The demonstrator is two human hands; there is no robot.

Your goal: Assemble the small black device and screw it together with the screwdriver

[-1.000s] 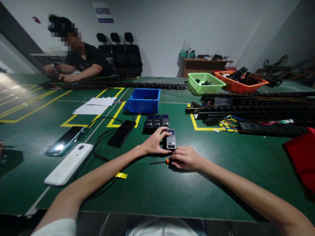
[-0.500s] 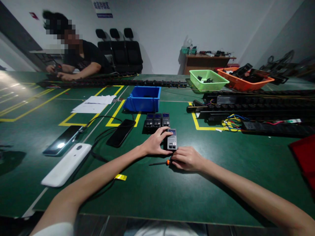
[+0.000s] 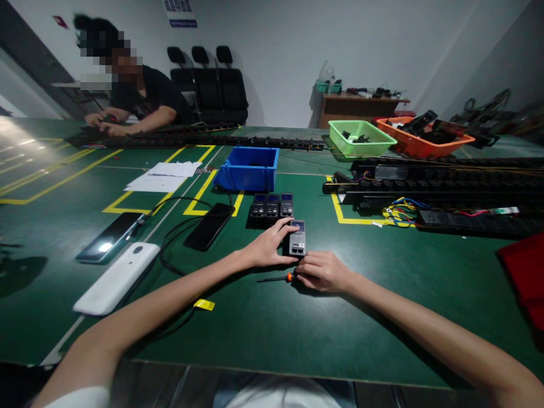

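Note:
A small grey module with a little screen and port sockets (image 3: 297, 241) lies on the green tabletop in front of me. My left hand (image 3: 268, 245) grips it from the left, with fingers over its top end and the thumb by its lower edge. Just below it, my right hand (image 3: 323, 272) is closed around the handle of a screwdriver (image 3: 274, 279). The dark shaft points left and an orange collar shows at my fingers; the rest of the handle is hidden. Behind the module stand three similar dark modules (image 3: 272, 207) in a row.
A blue bin (image 3: 249, 173) stands behind the modules. To the left lie a black phone (image 3: 209, 228), a lit phone (image 3: 111, 238), a white device (image 3: 117, 279), cables and papers (image 3: 164, 177). Long black rails (image 3: 425, 184) and baskets (image 3: 361, 141) are at right. A co-worker (image 3: 144, 102) sits across.
The view has shifted slightly. My hands keep the same hold on the module and the screwdriver, and the co-worker's hands have moved a little.

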